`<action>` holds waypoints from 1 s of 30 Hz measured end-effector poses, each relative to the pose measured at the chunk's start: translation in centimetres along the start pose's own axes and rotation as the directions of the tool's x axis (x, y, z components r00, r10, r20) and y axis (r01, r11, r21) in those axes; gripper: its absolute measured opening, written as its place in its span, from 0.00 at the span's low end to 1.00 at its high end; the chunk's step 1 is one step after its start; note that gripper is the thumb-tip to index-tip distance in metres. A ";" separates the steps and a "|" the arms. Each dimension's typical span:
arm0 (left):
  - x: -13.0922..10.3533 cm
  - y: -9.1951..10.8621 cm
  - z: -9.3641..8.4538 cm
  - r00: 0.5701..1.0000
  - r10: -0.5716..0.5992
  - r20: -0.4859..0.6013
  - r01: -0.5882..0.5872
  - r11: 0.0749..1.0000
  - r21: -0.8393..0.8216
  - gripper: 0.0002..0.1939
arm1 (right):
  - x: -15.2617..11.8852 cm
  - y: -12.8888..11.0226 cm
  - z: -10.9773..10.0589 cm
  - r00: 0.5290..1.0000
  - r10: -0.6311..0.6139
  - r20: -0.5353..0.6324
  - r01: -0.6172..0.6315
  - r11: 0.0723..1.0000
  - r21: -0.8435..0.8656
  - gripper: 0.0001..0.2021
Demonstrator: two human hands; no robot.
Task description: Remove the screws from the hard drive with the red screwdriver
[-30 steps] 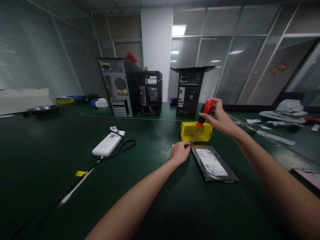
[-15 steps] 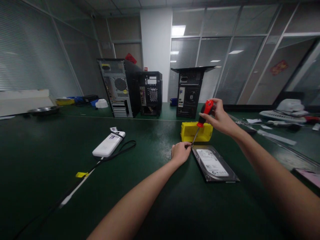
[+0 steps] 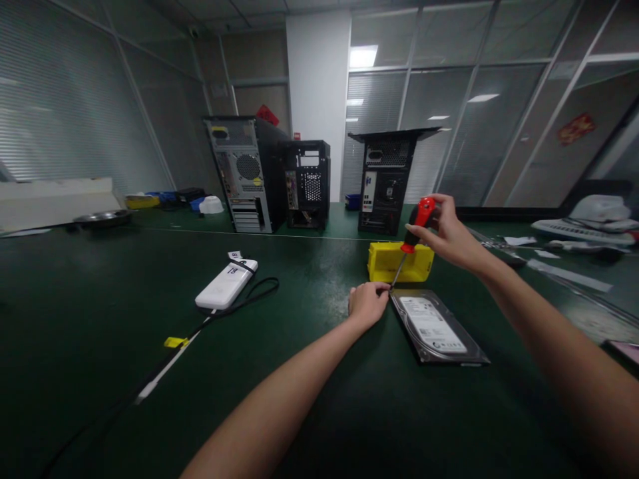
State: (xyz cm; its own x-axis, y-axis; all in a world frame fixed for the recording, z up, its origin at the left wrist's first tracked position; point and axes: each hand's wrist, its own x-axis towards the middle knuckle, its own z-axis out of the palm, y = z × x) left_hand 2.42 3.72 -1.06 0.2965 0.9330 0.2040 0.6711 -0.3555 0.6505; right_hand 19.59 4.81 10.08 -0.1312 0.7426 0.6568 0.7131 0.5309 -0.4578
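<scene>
A hard drive (image 3: pixel 432 327) with a white label lies flat on the green table, right of centre. My right hand (image 3: pixel 446 223) grips a red and black screwdriver (image 3: pixel 418 225) by its handle, holding it at a slant. The tip of its shaft meets the far left corner of the drive. Beside that corner rests my left hand (image 3: pixel 367 304), its fingers drawn together near the tip; what they pinch, if anything, is too small to make out. Just behind the drive a yellow plastic box (image 3: pixel 378 267) stands on its side, open toward me.
A white power bank (image 3: pixel 227 285) with a black strap and cable lies to the left. Computer cases (image 3: pixel 248 174) stand at the back, one more (image 3: pixel 383 183) right of centre. A metal dish (image 3: pixel 102 218) sits far left; papers and metal strips (image 3: pixel 569 275) lie at right.
The whole scene has shifted slightly right in view as my head turned a little left. Both hands, the screwdriver and the drive keep nearly the same places relative to each other.
</scene>
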 end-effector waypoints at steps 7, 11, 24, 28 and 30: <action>0.0 -0.1 -0.1 1.000 0.006 0.005 -0.006 1.000 0.011 0.15 | 0.1 -0.2 -0.1 1.000 -0.004 -0.016 0.004 1.000 -0.001 0.33; 0.0 -0.1 0.0 1.000 0.009 -0.003 -0.009 1.000 0.023 0.15 | 0.0 -0.2 0.0 1.000 -0.022 -0.016 0.022 1.000 0.007 0.31; 0.0 -0.2 0.0 1.000 0.004 -0.007 -0.004 1.000 -0.006 0.15 | -0.1 -0.6 -0.1 0.999 -0.033 -0.029 0.033 0.999 0.009 0.28; 0.0 -0.1 0.0 1.000 0.003 -0.013 -0.003 1.000 -0.015 0.15 | 0.0 -0.3 0.0 0.998 -0.051 -0.035 0.052 0.998 0.028 0.29; 0.0 -0.1 -0.1 1.000 0.004 -0.012 -0.004 1.000 -0.020 0.15 | 0.0 -0.2 0.0 0.999 -0.042 -0.032 0.043 0.999 0.033 0.29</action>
State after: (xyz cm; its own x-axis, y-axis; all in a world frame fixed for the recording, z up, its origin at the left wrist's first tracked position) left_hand 2.29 3.73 -1.09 0.2905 0.9323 0.2153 0.6563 -0.3579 0.6642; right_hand 19.41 4.70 10.15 -0.1391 0.7063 0.6941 0.6835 0.5756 -0.4488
